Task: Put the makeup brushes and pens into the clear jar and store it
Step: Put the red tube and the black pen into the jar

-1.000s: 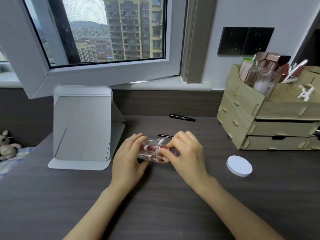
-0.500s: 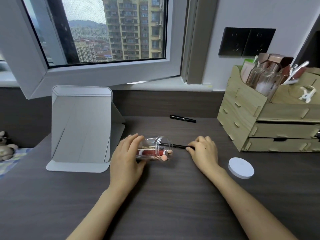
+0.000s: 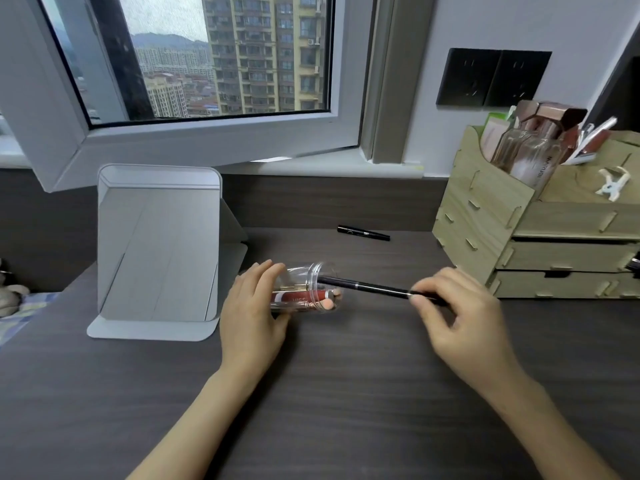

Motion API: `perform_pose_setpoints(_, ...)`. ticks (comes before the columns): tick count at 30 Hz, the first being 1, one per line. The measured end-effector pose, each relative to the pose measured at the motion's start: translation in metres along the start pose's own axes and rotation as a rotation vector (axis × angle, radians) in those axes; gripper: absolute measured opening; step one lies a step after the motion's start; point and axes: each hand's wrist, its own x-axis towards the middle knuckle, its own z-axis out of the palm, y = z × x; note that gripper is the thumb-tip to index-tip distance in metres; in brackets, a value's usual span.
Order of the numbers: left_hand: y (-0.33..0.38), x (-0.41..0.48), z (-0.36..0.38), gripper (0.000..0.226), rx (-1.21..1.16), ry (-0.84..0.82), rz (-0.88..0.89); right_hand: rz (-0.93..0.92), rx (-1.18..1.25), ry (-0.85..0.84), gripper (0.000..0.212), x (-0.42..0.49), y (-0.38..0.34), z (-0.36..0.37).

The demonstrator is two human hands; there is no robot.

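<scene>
A clear jar [image 3: 304, 277] lies on its side on the dark desk, mouth facing right. My left hand [image 3: 254, 315] grips its closed end. A red tube [image 3: 298, 296] and a pink-tipped item lie inside the jar. My right hand [image 3: 457, 317] pinches the back end of a thin black pen [image 3: 370, 287]. The pen's tip sits at the jar's rim. A second black pen [image 3: 363, 233] lies apart at the back of the desk.
A grey folding mirror stand [image 3: 157, 251] stands left of the jar. A wooden drawer organizer [image 3: 540, 237] with bottles fills the right side. An open window frame [image 3: 207, 140] juts over the desk's back. A soft toy [image 3: 10, 296] lies at the far left.
My right hand left the jar's mouth, took the thin black pen off the desk and lifted it to the right; the pen now points into the jar. The white lid has left the view.
</scene>
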Motion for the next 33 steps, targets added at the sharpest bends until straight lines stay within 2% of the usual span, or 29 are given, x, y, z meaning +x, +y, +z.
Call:
perform_pose_setpoints(5,0.004,-0.005,0.002,0.069,0.000,-0.049,0.100,-0.059,-0.021,-0.067,0.011,0.022,-0.013,0.042)
perform_pose_setpoints(7,0.005,-0.005,0.001,0.067,0.010,-0.053,0.106,-0.040,0.018,-0.021,0.019,0.026,-0.017,0.054)
perform_pose_setpoints(10,0.006,-0.004,-0.001,0.067,-0.005,-0.026,0.082,-0.105,0.011,0.062,0.026,0.028,-0.020,0.067)
perform_pose_setpoints(15,0.006,-0.005,-0.002,0.068,0.005,-0.007,0.102,-0.144,-0.016,0.026,0.019,0.031,-0.021,0.076)
perform_pose_setpoints(17,0.003,-0.004,-0.002,0.070,-0.021,-0.005,0.077,-0.074,0.194,0.018,0.022,0.033,-0.013,0.074)
perform_pose_setpoints(19,0.000,-0.003,-0.002,0.073,-0.038,-0.002,0.057,0.092,0.454,0.099,0.025,0.040,0.003,0.073)
perform_pose_setpoints(20,-0.001,-0.001,-0.001,0.073,-0.037,-0.001,0.050,0.190,0.470,0.148,0.026,0.046,0.014,0.076)
perform_pose_setpoints(22,-0.002,0.001,-0.001,0.072,-0.034,-0.001,0.031,0.340,0.238,0.137,0.025,0.061,0.046,0.089)
perform_pose_setpoints(25,-0.003,0.003,0.000,0.073,-0.032,-0.001,0.013,0.416,-0.209,-0.108,0.027,0.085,0.092,0.117)
perform_pose_setpoints(29,-0.006,0.004,0.000,0.073,-0.018,0.001,0.002,0.446,-0.489,-0.293,0.038,0.110,0.126,0.144)
perform_pose_setpoints(33,-0.007,0.005,0.001,0.072,-0.022,0.008,0.002,0.414,-0.650,-0.361,0.032,0.123,0.142,0.156)
